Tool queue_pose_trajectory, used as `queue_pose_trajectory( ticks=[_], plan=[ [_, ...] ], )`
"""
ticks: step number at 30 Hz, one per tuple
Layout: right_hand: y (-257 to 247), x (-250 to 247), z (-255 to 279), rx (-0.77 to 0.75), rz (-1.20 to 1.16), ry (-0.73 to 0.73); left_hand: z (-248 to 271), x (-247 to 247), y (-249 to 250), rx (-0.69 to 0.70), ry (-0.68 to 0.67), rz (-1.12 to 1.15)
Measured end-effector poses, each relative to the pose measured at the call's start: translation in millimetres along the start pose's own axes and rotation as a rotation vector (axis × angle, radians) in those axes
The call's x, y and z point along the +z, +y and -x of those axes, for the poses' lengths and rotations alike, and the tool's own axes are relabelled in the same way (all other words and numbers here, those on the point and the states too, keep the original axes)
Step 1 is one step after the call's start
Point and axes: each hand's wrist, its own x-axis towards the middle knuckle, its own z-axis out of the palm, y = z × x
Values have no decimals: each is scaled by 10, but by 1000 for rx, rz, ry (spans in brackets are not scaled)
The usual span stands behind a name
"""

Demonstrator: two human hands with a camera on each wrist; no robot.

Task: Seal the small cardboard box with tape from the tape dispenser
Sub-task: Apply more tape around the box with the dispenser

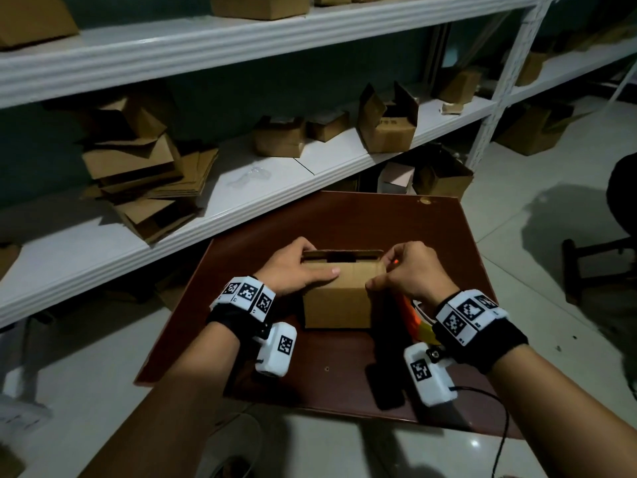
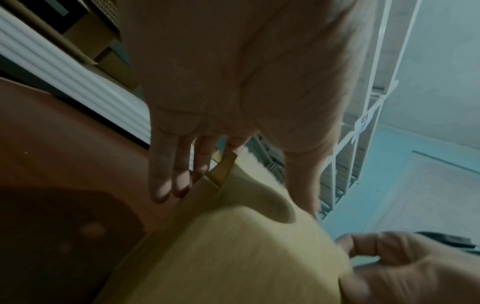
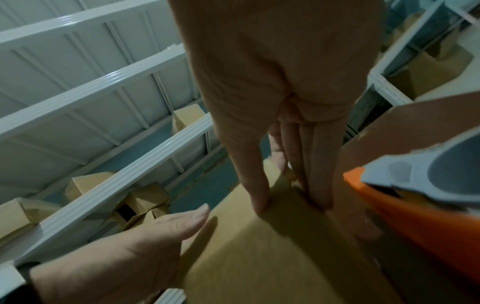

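Observation:
A small brown cardboard box (image 1: 339, 294) stands mid-table on the dark red table (image 1: 310, 381). Its near top flap is folded down; a dark gap shows at the far edge. My left hand (image 1: 310, 263) lays its thumb flat on the top flap, fingers (image 2: 166, 174) straight down the box's (image 2: 233, 246) left side. My right hand (image 1: 396, 270) presses its thumb on the top's right part, fingers (image 3: 319, 164) straight down the right side of the box (image 3: 259, 257). The orange and grey tape dispenser (image 1: 412, 313) (image 3: 415, 205) lies just right of the box, partly hidden under my right wrist.
White shelves (image 1: 275, 188) run behind the table with several cardboard boxes and a stack of flattened cardboard (image 1: 144, 174). A black object (image 1: 386, 384) lies near the table's front edge. A dark stool (image 1: 593, 263) stands on the tiled floor at right.

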Motion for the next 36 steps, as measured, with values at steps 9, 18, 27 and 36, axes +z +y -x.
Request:
queue_pose_trajectory(
  ticks=[9,18,27,36],
  plan=[
    [47,-188,40,5,162,-197,44,-38,41,79,-1,-173],
    [213,-241,-6,199,508,-90,35,55,47,77,45,-295],
    [376,24,72,94,736,-205,-73,94,-99,-159,73,126],
    [352,-313,-92,146,270,18,-68,171,-144,-260,34,333]
  ],
)
